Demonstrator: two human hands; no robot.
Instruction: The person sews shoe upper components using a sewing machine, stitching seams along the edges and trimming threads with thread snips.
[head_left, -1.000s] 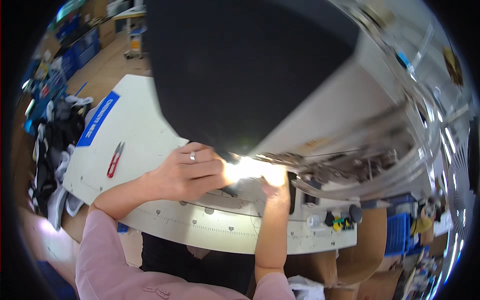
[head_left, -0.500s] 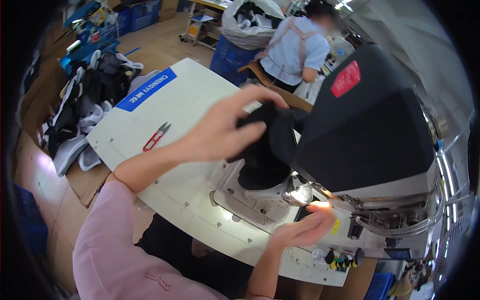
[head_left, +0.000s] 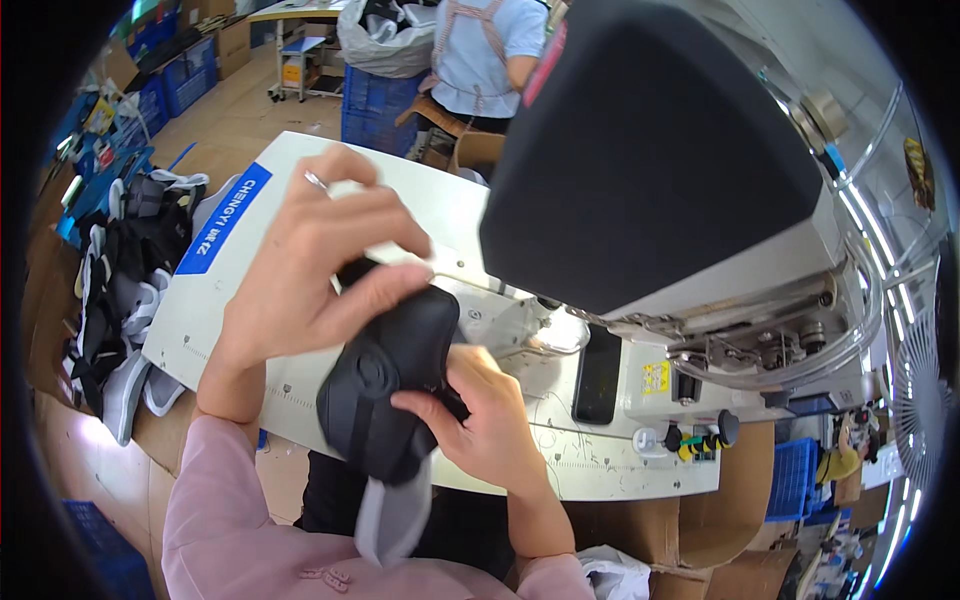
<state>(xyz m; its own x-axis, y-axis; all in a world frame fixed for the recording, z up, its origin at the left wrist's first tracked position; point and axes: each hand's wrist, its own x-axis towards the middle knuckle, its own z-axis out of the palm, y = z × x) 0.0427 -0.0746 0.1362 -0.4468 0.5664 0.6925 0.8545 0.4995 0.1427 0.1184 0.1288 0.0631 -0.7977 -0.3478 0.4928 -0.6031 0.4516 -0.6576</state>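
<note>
A black shoe upper [head_left: 385, 370] with a round raised patch hangs before me at the table's near edge, a pale grey flap [head_left: 393, 515] trailing below it. My right hand [head_left: 488, 415] grips its right side, thumb on the front and fingers behind. At its top, my left hand [head_left: 335, 250], ringed on one finger, is curled around the upper's edge, with the thumb lying across the black material. Beyond my hands stands a sewing machine with a large black head cover [head_left: 650, 160]. Its lit sewing area [head_left: 560, 330] is just right of the upper, apart from it.
A dark phone [head_left: 597, 375] lies on the white table [head_left: 300, 160] beside the machine. Thread spools [head_left: 700, 440] stand at the right. Shoe uppers [head_left: 130, 290] are heaped at the left. Behind the table a person [head_left: 480, 50] sits near a blue crate [head_left: 375, 110].
The black shoe upper has come off the machine toward me and left. My right hand, empty before, now grips it. My view has swung right; the red snips are no longer visible.
</note>
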